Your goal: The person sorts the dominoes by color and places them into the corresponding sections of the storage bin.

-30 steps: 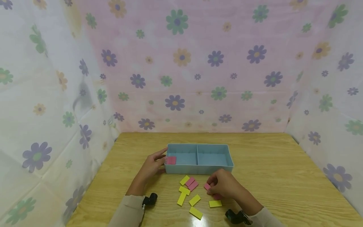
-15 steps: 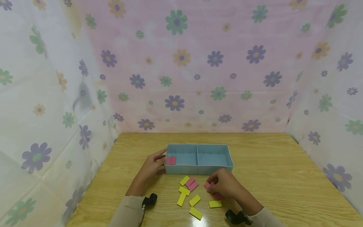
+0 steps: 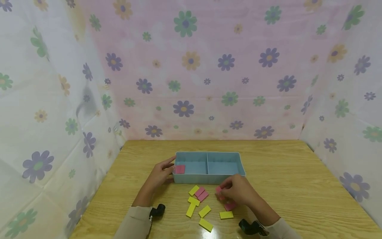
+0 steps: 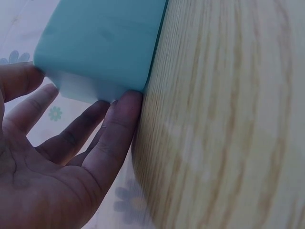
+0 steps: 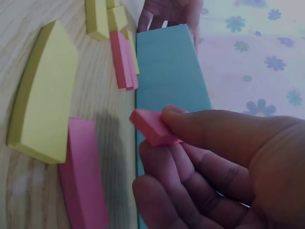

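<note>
Pink block, in your right hand, is pinched between thumb and fingers, held off the counter just before the near wall of the blue two-compartment box. That wall stands between the block and the compartments; the right compartment is the nearer.

Your left hand sets spread fingers against the box's left end. Note a narrow strip of counter between the near wall and the loose pieces; wood extends well beyond both box ends and back to the floral cloth.

A divider splits the box; the left compartment contains pink pieces at its near left corner. Before you lie six yellow blocks, two adjoining pink blocks and, below your right hand, a lone pink block.
</note>
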### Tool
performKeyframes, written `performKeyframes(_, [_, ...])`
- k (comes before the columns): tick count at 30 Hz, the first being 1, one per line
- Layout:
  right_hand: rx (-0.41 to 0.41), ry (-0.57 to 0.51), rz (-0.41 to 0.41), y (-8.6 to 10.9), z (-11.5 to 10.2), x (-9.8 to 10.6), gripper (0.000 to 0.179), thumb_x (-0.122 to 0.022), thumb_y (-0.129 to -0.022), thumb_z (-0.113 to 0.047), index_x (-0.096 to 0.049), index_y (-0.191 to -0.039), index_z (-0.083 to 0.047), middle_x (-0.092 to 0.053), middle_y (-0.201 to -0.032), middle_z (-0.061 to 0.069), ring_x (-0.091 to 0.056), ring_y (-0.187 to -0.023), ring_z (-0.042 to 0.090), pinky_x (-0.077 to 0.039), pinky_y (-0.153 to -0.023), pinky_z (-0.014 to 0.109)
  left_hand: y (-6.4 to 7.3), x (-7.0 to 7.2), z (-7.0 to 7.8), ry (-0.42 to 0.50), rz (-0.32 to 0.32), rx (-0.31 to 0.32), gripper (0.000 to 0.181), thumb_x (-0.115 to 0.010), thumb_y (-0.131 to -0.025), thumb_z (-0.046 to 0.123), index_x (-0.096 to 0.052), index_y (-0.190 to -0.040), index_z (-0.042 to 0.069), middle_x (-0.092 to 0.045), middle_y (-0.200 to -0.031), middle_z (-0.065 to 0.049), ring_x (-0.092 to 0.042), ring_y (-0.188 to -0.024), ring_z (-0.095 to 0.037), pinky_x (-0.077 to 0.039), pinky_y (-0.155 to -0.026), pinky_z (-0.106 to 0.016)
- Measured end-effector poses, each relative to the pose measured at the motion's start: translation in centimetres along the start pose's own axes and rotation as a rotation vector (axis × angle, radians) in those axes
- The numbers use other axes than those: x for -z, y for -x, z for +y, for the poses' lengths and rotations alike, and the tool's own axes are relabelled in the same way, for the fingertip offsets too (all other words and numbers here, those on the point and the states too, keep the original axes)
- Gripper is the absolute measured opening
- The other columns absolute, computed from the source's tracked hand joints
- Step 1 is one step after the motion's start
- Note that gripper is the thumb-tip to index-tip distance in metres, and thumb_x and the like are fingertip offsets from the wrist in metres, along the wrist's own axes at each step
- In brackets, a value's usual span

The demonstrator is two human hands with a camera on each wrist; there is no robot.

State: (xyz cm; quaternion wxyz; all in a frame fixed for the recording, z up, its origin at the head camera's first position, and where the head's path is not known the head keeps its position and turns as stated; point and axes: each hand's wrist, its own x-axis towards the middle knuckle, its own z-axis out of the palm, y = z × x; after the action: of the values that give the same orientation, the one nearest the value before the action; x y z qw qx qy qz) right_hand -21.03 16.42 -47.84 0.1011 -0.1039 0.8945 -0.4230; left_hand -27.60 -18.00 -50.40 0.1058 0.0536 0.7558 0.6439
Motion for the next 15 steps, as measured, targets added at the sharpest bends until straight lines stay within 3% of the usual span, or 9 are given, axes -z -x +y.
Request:
performKeyframes(8, [-0.019, -0.021, 0.029, -0.1, -0.1, 0.5, 0.012, -0.084, -0.085, -0.02, -0.082, -0.096, -0.014, -0.077, -0.093, -0.001, -0.067, -0.087, 0.014, -0.058, -0.069, 0.03, 0.1, -0.1, 0.1, -0.015, -0.013, -0.015, 0.053, -0.054, -0.108, 0.019, -0.044, -0.159, 0.026, -0.05, -0.152, -0.023, -0.062, -0.127, -0.038, -0.061, -0.091, -0.05])
performKeyframes(15, [0.014, -0.192, -0.02, 0.0, -0.3, 1.1, 0.02, -0.079, -0.09, -0.018, -0.08, -0.106, -0.006, -0.077, -0.098, 0.006, -0.072, -0.085, 0.019, -0.063, -0.071, 0.037, 0.3, 0.0, 0.2, -0.018, -0.002, -0.006, 0.052, -0.055, -0.108, 0.019, -0.045, -0.158, 0.028, -0.049, -0.154, -0.022, -0.062, -0.128, -0.038, -0.061, -0.091, -0.05])
